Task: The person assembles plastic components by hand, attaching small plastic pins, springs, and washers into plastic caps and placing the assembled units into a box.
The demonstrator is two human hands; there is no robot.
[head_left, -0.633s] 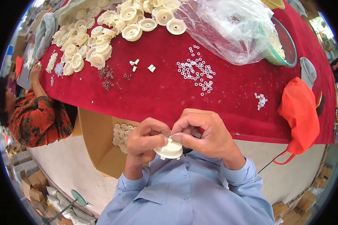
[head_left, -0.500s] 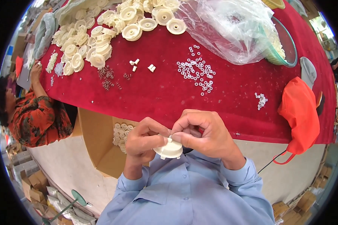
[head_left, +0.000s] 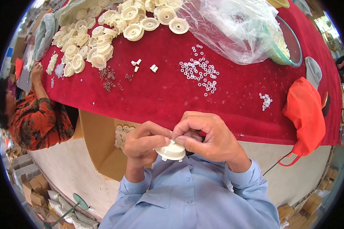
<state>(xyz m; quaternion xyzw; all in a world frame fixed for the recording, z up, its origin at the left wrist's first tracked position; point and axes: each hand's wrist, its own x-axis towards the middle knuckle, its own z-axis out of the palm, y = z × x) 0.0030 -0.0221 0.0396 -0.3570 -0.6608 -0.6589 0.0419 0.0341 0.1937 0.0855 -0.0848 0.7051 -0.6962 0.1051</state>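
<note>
In front of my chest, my left hand (head_left: 144, 143) is closed on a round cream plastic cap (head_left: 171, 153) with small tabs along its lower rim. Thumb and forefinger of my right hand (head_left: 210, 135) pinch at the cap's top centre, where a small white plastic piece (head_left: 173, 142) partly shows under the fingertips. The tips of both hands nearly meet there. Beyond them on the red cloth lie white washers (head_left: 198, 72), dark coil springs (head_left: 109, 78) and a few small white fittings (head_left: 153, 68).
Many cream plastic wheels (head_left: 103, 45) are heaped at the far left. A clear plastic bag (head_left: 233, 34) lies against a green basket (head_left: 300, 53) at the far right. An orange-red cap (head_left: 305, 114) hangs at the table's right edge. Below left stands a cardboard box (head_left: 99, 141); a co-worker's sleeve (head_left: 42, 118) is at left.
The cap has shifted and tilted slightly in my left hand. My right thumb now covers more of the small white piece at its top.
</note>
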